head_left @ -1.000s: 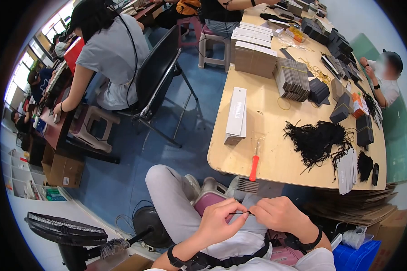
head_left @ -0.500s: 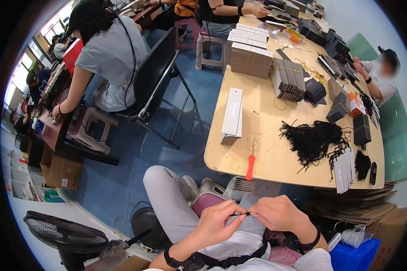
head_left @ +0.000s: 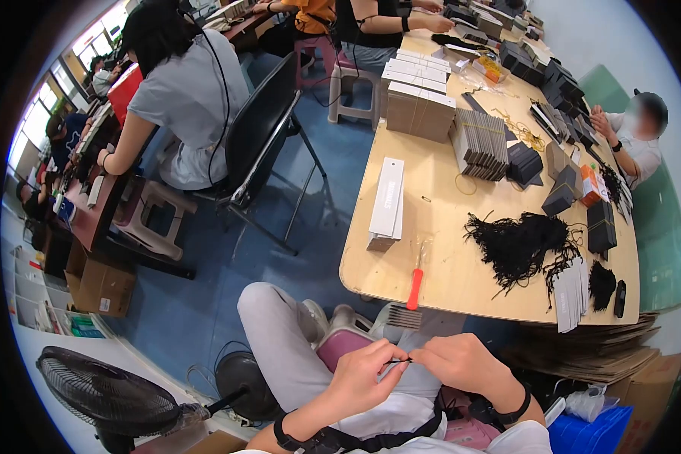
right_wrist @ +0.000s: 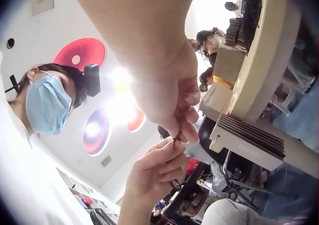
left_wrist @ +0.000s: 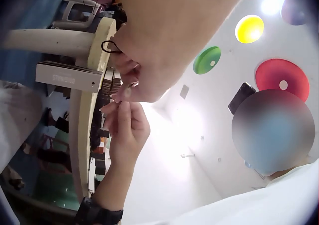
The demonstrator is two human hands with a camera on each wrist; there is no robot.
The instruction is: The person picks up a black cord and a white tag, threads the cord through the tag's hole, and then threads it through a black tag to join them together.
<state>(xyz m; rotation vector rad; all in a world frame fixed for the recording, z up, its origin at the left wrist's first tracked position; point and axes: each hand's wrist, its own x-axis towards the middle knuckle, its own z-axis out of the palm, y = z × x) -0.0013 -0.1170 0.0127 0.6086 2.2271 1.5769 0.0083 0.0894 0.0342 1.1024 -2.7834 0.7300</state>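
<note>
Both hands meet above the lap, fingertips close together on a thin black cord (head_left: 398, 361). My left hand (head_left: 363, 372) pinches one part of it between thumb and forefinger. Just beside it, my right hand (head_left: 455, 362) pinches the cord too. A small black loop (left_wrist: 110, 47) hangs out by the left hand in the left wrist view. The detail of the cord between the fingertips is mostly hidden. Ahead of the hands, a small stack of cards (head_left: 405, 317) shows its edges beyond the table's front edge. A red-handled tool (head_left: 415, 289) lies at that edge.
On the table (head_left: 439, 257) lie a white-faced card stack (head_left: 387, 198), a heap of black strings (head_left: 518, 246), fanned grey tags (head_left: 571, 295) and banded card bundles (head_left: 479, 145). A fan (head_left: 102, 393) stands at left, a black chair (head_left: 261, 136) ahead. Other people sit around.
The hands stay together and keep pinching the cord, with only small finger shifts. The head view has shifted slightly, so the table and its things appear a little lower and further left.
</note>
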